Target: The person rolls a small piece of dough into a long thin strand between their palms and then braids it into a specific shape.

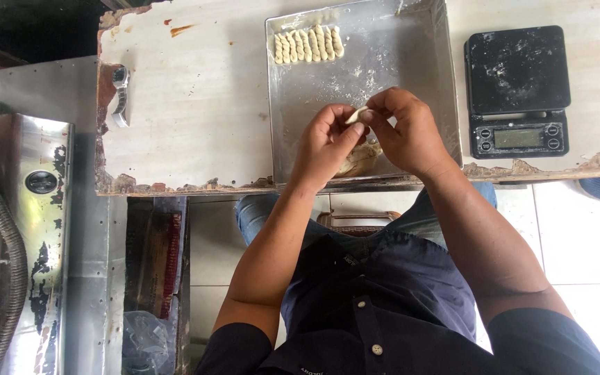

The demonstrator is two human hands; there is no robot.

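Observation:
My left hand [326,141] and my right hand [406,130] meet over the near part of a floured metal tray [411,55]. Both pinch a small pale piece of dough [357,115] between their fingertips. Under my hands a larger lump of dough [360,160] lies on the tray near its front edge. A row of several twisted dough pieces [308,44] is lined up at the tray's far left corner.
A black digital scale [517,90] dusted with flour stands right of the tray. A wristwatch [120,95] lies at the left end of the worn pale tabletop [196,104]. A metal machine with a corrugated hose [8,250] stands on the left.

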